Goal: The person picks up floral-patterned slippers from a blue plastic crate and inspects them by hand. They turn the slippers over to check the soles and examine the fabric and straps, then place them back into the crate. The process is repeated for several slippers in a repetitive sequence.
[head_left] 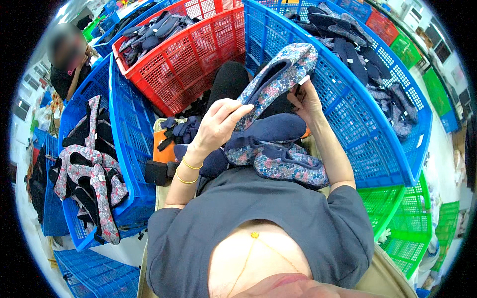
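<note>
A blue floral fabric slipper [293, 58] is raised in front of my chest, tilted with its far end up to the right. My left hand [218, 121] pinches its lower end between thumb and fingers. At the upper end, beside a small white tag, my right hand [308, 103] grips its edge; some of those fingers are hidden behind it. On my lap, under the raised slipper, lie another floral slipper [293, 166] and a slipper with its dark navy sole [280, 128] turned up. More navy fabric [211, 161] shows beside my left wrist.
A blue crate [131, 134] with red-grey floral slippers [92, 174] stands left. Ahead is a red crate [184, 59] of slippers; right, a blue crate [338, 104] holds dark slippers [365, 59]. Green crates [405, 223] sit lower right. Another person [67, 59] is far left.
</note>
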{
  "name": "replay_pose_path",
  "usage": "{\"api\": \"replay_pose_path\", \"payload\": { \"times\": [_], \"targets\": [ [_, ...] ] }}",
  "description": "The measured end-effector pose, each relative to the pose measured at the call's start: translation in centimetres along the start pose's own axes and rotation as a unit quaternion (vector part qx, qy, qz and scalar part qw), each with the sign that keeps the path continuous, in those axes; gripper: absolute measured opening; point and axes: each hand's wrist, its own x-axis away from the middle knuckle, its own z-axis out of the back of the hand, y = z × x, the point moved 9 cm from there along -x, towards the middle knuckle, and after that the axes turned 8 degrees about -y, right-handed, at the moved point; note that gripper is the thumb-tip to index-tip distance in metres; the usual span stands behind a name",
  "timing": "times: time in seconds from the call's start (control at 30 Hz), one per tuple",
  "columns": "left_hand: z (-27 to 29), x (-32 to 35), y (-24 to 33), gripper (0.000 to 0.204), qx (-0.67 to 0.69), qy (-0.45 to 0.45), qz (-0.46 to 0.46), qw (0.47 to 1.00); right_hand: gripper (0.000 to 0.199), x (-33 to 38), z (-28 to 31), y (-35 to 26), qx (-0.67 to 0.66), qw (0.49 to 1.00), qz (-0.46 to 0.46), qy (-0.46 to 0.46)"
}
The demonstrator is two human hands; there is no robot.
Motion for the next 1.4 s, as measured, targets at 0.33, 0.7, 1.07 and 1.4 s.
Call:
{"api": "replay_pose_path", "payload": {
  "times": [0.33, 0.7, 1.07, 1.4],
  "targets": [
    [-1.9, 0.4, -0.9, 0.040, -0.121, -0.006, 0.010, 0.993, 0.016, 0.3, 0.0, -2.4, 0.070, 0.995, 0.055, 0.053],
    [-3.5, 1.6, -4.9, 0.067, -0.135, -0.002, 0.132, 0.982, 0.029, 0.7, -1.3, -2.3, 0.125, 0.988, 0.068, 0.052],
    [-3.9, -3.2, -10.2, 0.037, 0.397, 0.154, 0.304, 0.852, 0.036, 2.5, -11.0, -2.9, 0.365, 0.920, 0.130, -0.055],
    [-3.4, -2.1, -9.1, 0.048, 0.718, 0.126, 0.291, 0.619, 0.036, 0.3, -11.6, -5.3, 0.489, 0.851, 0.184, -0.055]
  ]
}}
